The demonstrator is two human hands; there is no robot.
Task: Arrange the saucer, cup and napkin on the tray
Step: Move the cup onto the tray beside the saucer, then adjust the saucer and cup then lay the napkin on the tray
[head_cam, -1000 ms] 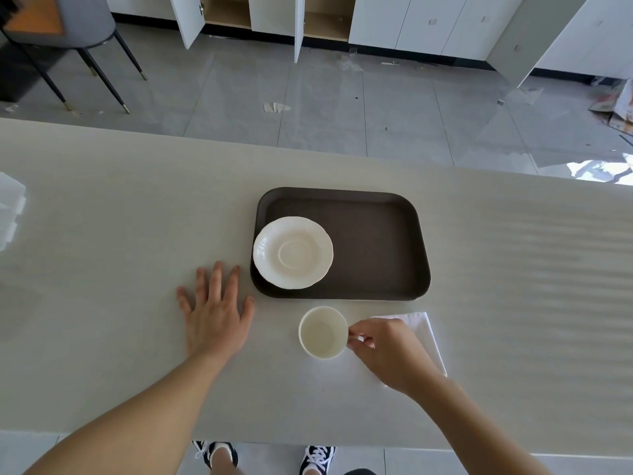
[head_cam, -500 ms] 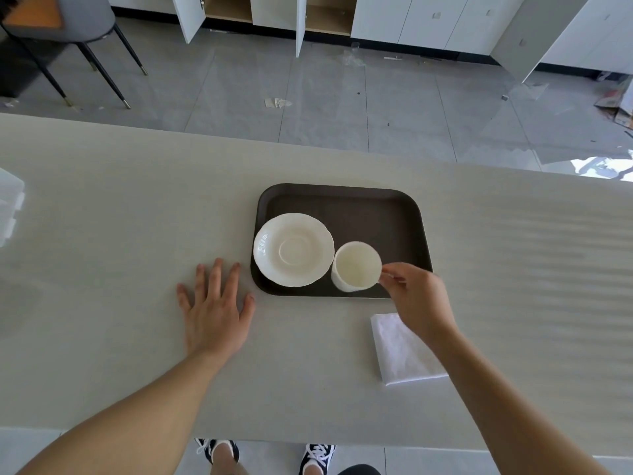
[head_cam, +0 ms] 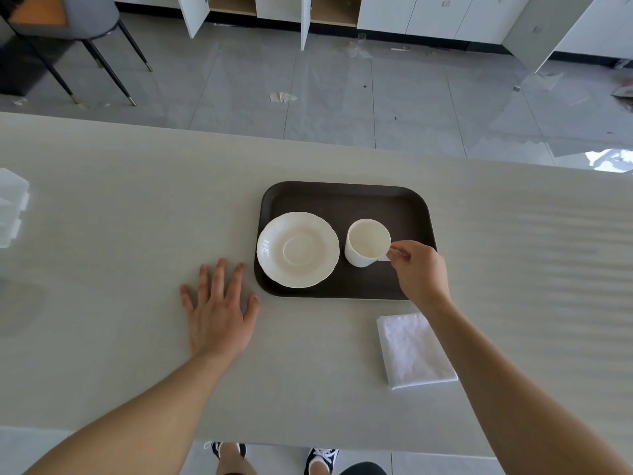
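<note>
Right hand (head_cam: 419,269) over the near right corner of a dark brown tray (head_cam: 342,200), fingertips pinched on the handle of a white cup (head_cam: 367,242). Cup upright, mouth up, empty inside, just left of that hand and over the tray floor; whether resting or hovering, cannot tell. White saucer (head_cam: 297,250) farther left of the hand, lying on the left part of the tray, its left rim overhanging the tray's edge slightly; small gap between saucer and cup. Folded white napkin (head_cam: 416,349) on the pale bench (head_cam: 120,217), near side of the right hand, just beside the right forearm and off the tray.

Left hand (head_cam: 219,308) flat on the bench, palm down, 5 fingers spread, gripping nothing. Tray's near left corner just right of this hand's thumb; saucer up and to the right of its fingertips. Something pale and translucent (head_cam: 12,207) far to the left of this hand at the bench edge, too cut off to identify.

Beyond the bench: grey tiled floor, white cabinets (head_cam: 428,12) with 2 doors ajar, chair (head_cam: 68,22) with dark legs at upper left.
</note>
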